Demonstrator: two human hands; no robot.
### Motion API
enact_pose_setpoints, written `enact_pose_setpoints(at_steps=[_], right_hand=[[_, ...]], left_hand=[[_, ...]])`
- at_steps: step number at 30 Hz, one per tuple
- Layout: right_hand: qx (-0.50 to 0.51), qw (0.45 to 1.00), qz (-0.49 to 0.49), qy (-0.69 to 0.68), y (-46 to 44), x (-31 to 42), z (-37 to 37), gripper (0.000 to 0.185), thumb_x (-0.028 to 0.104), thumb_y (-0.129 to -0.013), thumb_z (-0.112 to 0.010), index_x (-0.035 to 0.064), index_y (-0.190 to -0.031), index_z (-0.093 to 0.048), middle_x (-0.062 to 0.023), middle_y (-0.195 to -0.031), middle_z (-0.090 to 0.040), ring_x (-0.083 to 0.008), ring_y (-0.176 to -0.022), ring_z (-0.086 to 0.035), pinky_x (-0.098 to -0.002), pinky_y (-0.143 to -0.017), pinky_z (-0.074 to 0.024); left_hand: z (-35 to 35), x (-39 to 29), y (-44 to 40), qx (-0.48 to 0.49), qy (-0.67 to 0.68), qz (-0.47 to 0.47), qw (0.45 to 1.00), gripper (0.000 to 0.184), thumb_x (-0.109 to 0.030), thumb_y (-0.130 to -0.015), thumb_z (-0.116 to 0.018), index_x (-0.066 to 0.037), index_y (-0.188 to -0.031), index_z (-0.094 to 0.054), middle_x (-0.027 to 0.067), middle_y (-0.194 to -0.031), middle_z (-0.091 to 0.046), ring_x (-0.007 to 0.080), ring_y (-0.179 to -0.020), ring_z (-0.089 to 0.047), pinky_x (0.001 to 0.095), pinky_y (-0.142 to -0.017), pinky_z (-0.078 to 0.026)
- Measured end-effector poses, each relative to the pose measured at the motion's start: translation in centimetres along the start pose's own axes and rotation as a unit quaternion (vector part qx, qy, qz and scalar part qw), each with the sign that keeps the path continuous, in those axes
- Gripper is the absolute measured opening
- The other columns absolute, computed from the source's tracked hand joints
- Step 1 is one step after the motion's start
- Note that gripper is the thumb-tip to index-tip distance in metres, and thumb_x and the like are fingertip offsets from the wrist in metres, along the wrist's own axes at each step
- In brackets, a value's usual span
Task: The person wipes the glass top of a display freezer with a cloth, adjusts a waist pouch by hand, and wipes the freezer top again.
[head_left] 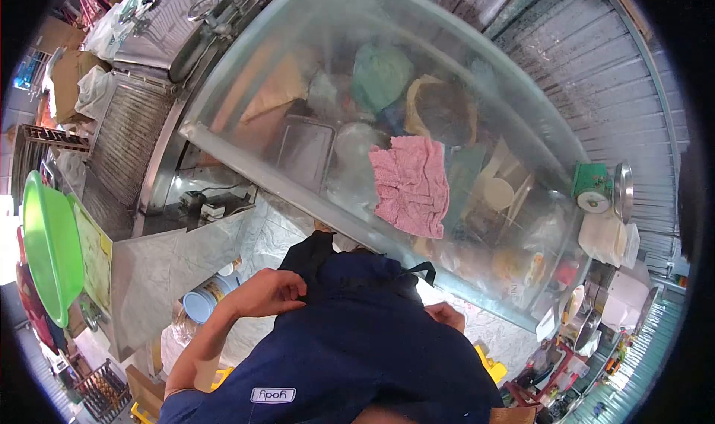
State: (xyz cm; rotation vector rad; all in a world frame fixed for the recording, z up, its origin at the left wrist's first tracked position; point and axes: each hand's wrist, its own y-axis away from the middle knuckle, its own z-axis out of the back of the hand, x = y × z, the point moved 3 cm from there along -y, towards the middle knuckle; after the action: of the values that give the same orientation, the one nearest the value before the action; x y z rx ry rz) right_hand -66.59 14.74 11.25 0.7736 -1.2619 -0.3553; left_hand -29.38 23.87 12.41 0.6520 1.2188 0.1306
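My left hand [268,293] is at the left side of my waist, its fingers curled in against a bunched black cloth [307,259]. On the other side, my right hand [445,315] is closed at the edge of my dark blue shirt [357,342]. Part of that hand is hidden behind the shirt, and what its fingers hold does not show. A thin black strap [423,271] sticks out at the front of my waist. Ahead of me, a pink cloth [412,186] lies crumpled on a large glass-topped case [335,201].
Through the case's top show bags and a tray. A green scale [593,186] stands at its right end. To the left are a metal machine [134,134], a bright green basin [52,249] and a metal counter [171,275]. A blue bucket [199,305] sits below.
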Motion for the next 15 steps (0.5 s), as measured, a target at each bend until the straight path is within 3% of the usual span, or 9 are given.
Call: enact_pose_setpoints(at_steps=[3, 5, 7, 8, 12, 14, 15], right_hand=[[-0.009, 0.997, 0.003, 0.079, -1.8, 1.9, -1.1, 0.007, 0.003, -0.09, -0.074, -0.0019, -0.093, -0.07, -0.0058, -0.084, -0.071, -0.0118, -0.08, -0.067, -0.0244, -0.076, -0.0528], [0.06, 0.988, 0.077, 0.116, -3.1, 3.5, -3.2, 0.008, 0.005, -0.089, -0.075, -0.0008, -0.093, -0.07, -0.0038, -0.082, -0.07, -0.0107, -0.08, -0.066, -0.0244, -0.072, -0.052], [0.105, 0.971, 0.129, 0.17, -4.3, 5.3, -4.7, 0.009, 0.006, -0.089, -0.075, 0.0002, -0.094, -0.07, -0.0033, -0.082, -0.07, -0.0103, -0.078, -0.065, -0.025, -0.07, -0.0511], [0.147, 0.947, 0.181, 0.222, -4.6, 5.9, -5.4, 0.009, 0.007, -0.089, -0.075, 0.0012, -0.095, -0.071, -0.0028, -0.081, -0.07, -0.01, -0.077, -0.064, -0.0256, -0.067, -0.0503], [0.194, 0.934, 0.181, 0.24, -5.6, 7.1, -6.1, 0.01, 0.011, -0.09, -0.074, 0.0027, -0.096, -0.071, -0.0031, -0.083, -0.069, -0.0096, -0.074, -0.062, -0.0264, -0.066, -0.0487], [0.205, 0.933, 0.177, 0.239, -5.8, 6.3, -5.6, 0.01, 0.011, -0.091, -0.073, 0.0026, -0.095, -0.07, -0.003, -0.083, -0.069, -0.0095, -0.075, -0.062, -0.0266, -0.067, -0.0488], [0.209, 0.935, 0.168, 0.234, -5.9, 5.9, -5.3, 0.01, 0.012, -0.092, -0.073, 0.0025, -0.095, -0.07, -0.0029, -0.083, -0.069, -0.0094, -0.077, -0.062, -0.0267, -0.069, -0.0488]], left_hand=[[-0.4, 2.6, 1.2, 0.021, -0.012, 0.006, 1.0, 0.016, -0.008, -0.085, -0.073, -0.004, -0.1, -0.068, 0.0072, -0.084, -0.071, 0.0174, -0.076, -0.071, 0.0309, -0.069, -0.057], [-0.3, 3.8, 2.5, 0.022, -0.003, -0.014, 1.0, 0.016, -0.007, -0.085, -0.073, -0.004, -0.1, -0.069, 0.0064, -0.084, -0.072, 0.0165, -0.076, -0.071, 0.0309, -0.068, -0.057], [-1.0, 5.3, 4.2, 0.099, 0.072, 0.135, 0.983, 0.016, -0.004, -0.084, -0.072, -0.004, -0.1, -0.069, 0.0043, -0.086, -0.073, 0.0141, -0.078, -0.071, 0.0301, -0.071, -0.056], [-1.4, 5.6, 4.9, 0.1, 0.073, 0.138, 0.983, 0.016, -0.004, -0.084, -0.072, -0.004, -0.1, -0.069, 0.0043, -0.086, -0.073, 0.0141, -0.078, -0.071, 0.0301, -0.071, -0.056], [-3.8, 8.8, 6.1, 0.068, 0.233, 0.155, 0.958, 0.011, -0.002, -0.087, -0.072, -0.004, -0.098, -0.07, 0.0032, -0.088, -0.072, 0.0121, -0.084, -0.07, 0.0299, -0.082, -0.056], [-4.8, 11.6, 6.8, -0.067, 0.419, 0.153, 0.893, 0.012, -0.006, -0.088, -0.073, -0.006, -0.1, -0.07, 0.0047, -0.091, -0.072, 0.0142, -0.089, -0.07, 0.0317, -0.086, -0.056], [-6.9, 16.0, 7.6, -0.119, 0.558, 0.126, 0.812, 0.016, -0.012, -0.091, -0.073, -0.007, -0.105, -0.068, 0.006, -0.095, -0.071, 0.0175, -0.093, -0.07, 0.034, -0.091, -0.055]])
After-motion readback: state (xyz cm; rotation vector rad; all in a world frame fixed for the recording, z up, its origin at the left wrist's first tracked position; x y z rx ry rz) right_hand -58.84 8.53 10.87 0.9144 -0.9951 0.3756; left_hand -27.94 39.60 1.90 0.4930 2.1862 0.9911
